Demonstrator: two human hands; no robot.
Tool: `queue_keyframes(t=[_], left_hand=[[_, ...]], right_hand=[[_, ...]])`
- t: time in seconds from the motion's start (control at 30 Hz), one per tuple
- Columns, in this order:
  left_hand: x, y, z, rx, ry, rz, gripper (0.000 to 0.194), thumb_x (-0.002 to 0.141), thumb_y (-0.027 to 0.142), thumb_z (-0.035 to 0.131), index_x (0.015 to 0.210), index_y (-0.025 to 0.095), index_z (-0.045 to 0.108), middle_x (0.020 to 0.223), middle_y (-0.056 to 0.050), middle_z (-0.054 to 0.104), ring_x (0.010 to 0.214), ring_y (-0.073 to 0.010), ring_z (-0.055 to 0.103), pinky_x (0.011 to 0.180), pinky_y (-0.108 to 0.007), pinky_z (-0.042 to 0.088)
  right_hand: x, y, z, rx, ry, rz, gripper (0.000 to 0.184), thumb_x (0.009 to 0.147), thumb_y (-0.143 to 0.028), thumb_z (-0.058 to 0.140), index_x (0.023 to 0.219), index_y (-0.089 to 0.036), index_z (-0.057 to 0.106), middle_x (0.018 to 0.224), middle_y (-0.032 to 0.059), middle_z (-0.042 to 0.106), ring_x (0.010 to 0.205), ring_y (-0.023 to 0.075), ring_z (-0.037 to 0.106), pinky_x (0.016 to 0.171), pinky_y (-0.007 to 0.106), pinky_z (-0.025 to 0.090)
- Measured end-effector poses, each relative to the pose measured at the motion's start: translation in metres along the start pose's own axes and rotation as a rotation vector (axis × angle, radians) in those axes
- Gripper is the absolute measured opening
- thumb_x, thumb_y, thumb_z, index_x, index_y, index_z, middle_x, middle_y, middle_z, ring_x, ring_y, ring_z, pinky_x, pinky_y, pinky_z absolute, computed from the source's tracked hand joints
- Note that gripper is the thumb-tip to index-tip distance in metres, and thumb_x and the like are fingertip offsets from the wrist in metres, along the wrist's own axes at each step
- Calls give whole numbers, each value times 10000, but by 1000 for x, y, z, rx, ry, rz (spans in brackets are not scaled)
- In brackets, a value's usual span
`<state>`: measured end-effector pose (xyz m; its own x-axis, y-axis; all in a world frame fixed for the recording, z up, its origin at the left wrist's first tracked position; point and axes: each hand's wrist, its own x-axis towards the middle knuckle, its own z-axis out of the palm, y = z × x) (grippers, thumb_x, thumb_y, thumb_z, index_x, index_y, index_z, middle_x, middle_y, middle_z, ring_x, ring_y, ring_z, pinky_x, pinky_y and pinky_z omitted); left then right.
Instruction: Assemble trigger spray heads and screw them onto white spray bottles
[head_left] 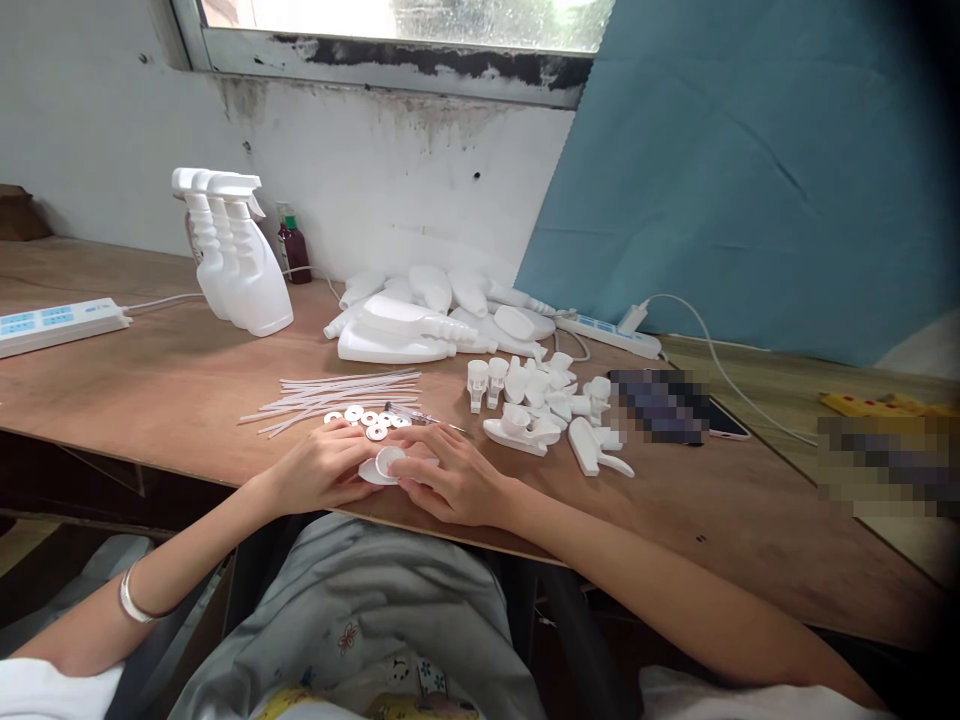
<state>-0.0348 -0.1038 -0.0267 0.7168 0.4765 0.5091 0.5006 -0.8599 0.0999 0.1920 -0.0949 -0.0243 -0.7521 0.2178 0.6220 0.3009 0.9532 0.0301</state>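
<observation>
Near the table's front edge, both my hands are closed round one white spray bottle trigger head (390, 462). My left hand (322, 468) grips its left side. From the right, my right hand (454, 475) holds it with fingers at its round collar; parts of the head are hidden behind the fingers. Just beyond my hands lie several white ring washers (376, 430) and a thin screwdriver-like tool (420, 413). Behind these is a bundle of thin white tubes (337, 390). To the right sits a heap of loose white trigger heads (536, 390).
Several white bottles (405, 330) lie piled by the wall. Assembled spray bottles (251, 270) stand at back left near a dark bottle (296, 250). Power strips lie at left (60, 322) and back right (611, 335). A phone (727, 418) rests at the right.
</observation>
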Motion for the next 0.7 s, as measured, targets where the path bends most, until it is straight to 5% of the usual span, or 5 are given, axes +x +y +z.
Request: queue_keyframes(t=[0.7], left_hand=[[2,1,-2,-44,33,56,117,822,225,541,895,142,578,675,-26,572,626,-135,461,615,-261,338]], right_hand=[[3,0,3,-78,130,-162,110,810,-155,502,904,-165,558,965,40,648,929,154,550,799,297,441]])
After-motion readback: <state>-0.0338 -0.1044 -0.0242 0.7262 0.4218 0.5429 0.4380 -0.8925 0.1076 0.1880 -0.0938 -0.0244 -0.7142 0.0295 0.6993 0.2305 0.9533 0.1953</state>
